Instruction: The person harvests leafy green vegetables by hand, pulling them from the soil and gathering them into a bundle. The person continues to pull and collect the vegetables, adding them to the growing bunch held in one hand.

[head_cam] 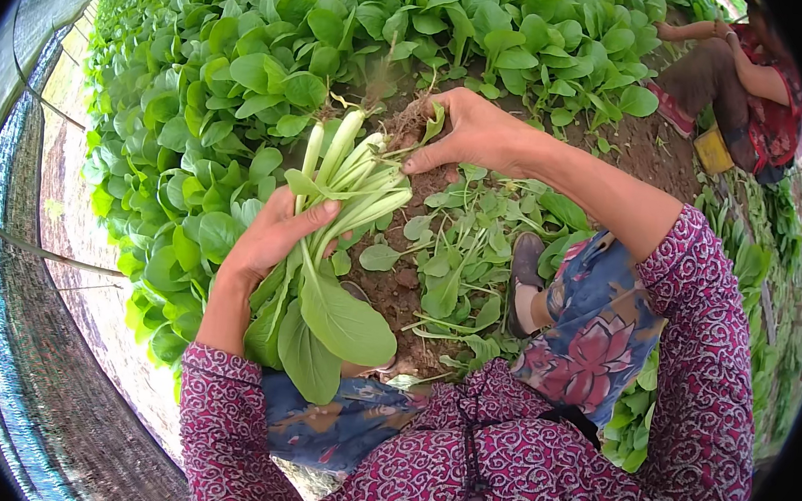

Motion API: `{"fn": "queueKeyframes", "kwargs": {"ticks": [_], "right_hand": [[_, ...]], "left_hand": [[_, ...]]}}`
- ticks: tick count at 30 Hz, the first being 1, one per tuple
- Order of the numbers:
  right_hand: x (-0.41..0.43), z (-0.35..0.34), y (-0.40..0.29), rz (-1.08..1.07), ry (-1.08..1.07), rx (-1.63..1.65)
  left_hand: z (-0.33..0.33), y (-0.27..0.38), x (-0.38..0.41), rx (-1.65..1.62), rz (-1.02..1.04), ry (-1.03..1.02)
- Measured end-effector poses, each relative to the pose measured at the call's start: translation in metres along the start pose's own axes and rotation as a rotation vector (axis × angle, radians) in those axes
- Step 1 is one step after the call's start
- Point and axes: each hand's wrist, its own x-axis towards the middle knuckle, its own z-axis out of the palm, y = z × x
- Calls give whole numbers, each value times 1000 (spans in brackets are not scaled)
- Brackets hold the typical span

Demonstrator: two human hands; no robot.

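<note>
A bunch of leafy greens (345, 195) with pale stalks is gripped in my left hand (277, 232). Its stalk ends point up and away from me, and its broad leaves hang down over my left wrist and thigh. My right hand (479, 132) is at the root end, thumb and fingers bent around soil-covered roots (412, 119) and a small leaf (436, 123). Whether those roots are still joined to a stalk is hidden. Thin roots also stick out from other stalk ends, partly blurred.
Dense rows of growing greens (191, 110) fill the far and left sides. Loose leaves (453, 269) lie on brown soil (396, 300) between my feet. Another person (737, 87) sits at the upper right, near a yellow object (714, 150). Mesh netting (29, 332) curves along the left.
</note>
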Motion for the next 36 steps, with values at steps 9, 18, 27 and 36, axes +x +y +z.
{"fn": "queueKeyframes", "kwargs": {"ticks": [9, 18, 27, 36], "right_hand": [[-6, -1, 1, -5, -154, -102], [9, 10, 8, -357, -11, -624], [22, 56, 10, -794, 156, -629], [23, -31, 2, -487, 431, -515]], "left_hand": [[-19, -24, -18, 53, 74, -19], [-39, -38, -18, -36, 94, 224], [11, -24, -3, -197, 120, 57], [-1, -25, -9, -107, 33, 41]]}}
